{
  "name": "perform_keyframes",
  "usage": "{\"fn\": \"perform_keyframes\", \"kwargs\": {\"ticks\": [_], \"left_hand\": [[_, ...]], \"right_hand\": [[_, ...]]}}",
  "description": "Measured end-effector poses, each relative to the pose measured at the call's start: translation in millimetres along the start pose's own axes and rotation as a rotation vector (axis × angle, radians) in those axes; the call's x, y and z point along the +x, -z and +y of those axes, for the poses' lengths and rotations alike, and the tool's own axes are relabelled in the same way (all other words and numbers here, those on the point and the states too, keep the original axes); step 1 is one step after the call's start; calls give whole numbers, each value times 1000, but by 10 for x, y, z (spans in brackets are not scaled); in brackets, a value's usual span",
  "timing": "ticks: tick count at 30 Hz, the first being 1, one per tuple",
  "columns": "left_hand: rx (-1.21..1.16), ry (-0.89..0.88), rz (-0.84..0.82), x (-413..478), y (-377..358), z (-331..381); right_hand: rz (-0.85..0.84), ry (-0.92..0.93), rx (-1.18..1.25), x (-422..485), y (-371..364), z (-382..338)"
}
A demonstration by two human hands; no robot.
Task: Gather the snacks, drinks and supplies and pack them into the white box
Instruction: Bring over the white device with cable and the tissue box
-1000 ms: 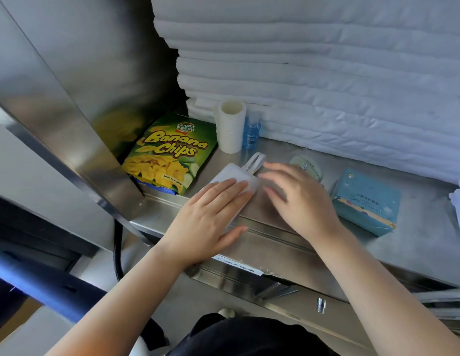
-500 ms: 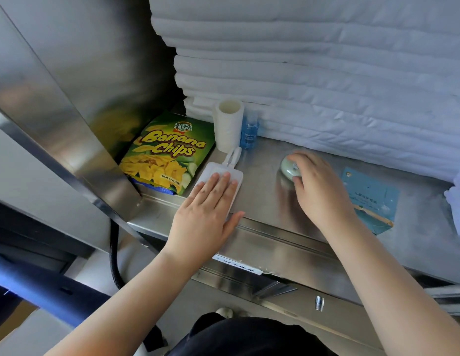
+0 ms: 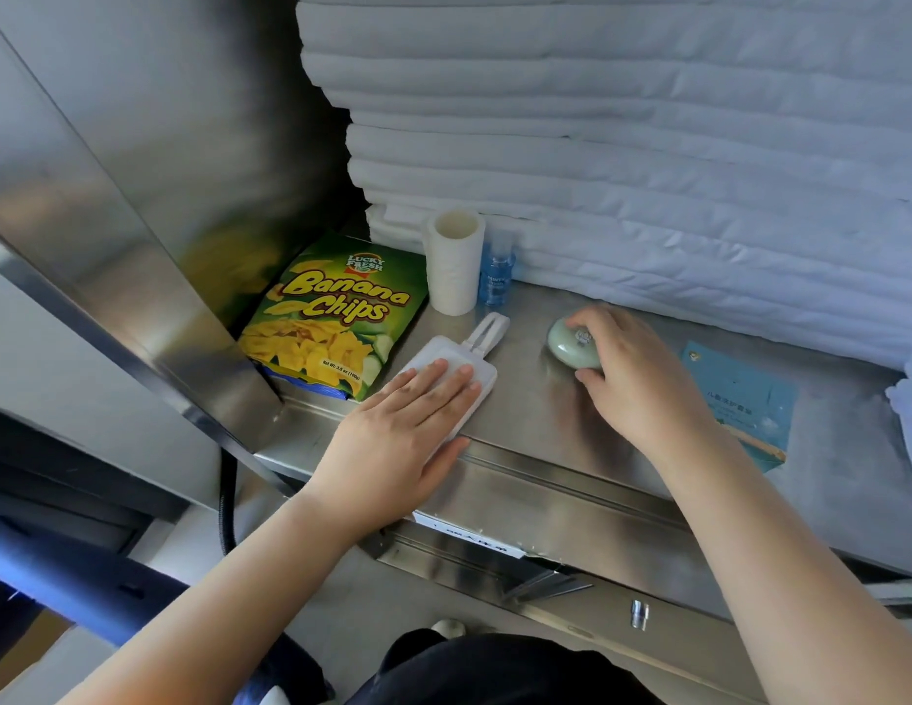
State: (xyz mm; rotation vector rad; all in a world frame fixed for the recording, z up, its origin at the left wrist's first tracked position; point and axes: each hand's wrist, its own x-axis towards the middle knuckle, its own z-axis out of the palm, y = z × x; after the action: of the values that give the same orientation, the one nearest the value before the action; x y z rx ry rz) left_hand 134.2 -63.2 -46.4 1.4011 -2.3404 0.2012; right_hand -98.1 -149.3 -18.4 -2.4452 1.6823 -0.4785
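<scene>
- Your left hand (image 3: 408,429) lies palm down, fingers straight and together, pressing on the flat white plastic case with a loop strap (image 3: 461,366) near the front edge of the stainless steel bench (image 3: 520,414).
- Your right hand (image 3: 642,379) curls fingers and thumb round the pale green rounded object (image 3: 563,343), which rests on the bench, apart from the case.
- The green bag of banana chips (image 3: 332,318) lies just left of the case.
- The white paper roll (image 3: 454,267) and small blue bottle (image 3: 496,274) stand upright behind it.
</scene>
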Motion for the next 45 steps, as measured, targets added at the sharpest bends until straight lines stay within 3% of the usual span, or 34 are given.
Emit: {"fn": "perform_keyframes", "kwargs": {"ticks": [8, 19, 29, 37, 42, 45], "left_hand": [[-133, -229, -205, 475, -99, 14], [-345, -287, -354, 1166, -395, 59], [-335, -264, -147, 1417, -674, 66], [-247, -271, -101, 1298, -601, 113], [-190, -10, 39, 917, -458, -36], [-188, 92, -22, 803, -418, -101]], "right_hand": [[-87, -128, -82, -49, 189, 235], [-55, -312, -73, -399, 401, 639], [-37, -292, -70, -490, 389, 710], [9, -244, 9, -462, 380, 682], [180, -39, 94, -153, 388, 441], [163, 75, 132, 190, 230, 209]]}}
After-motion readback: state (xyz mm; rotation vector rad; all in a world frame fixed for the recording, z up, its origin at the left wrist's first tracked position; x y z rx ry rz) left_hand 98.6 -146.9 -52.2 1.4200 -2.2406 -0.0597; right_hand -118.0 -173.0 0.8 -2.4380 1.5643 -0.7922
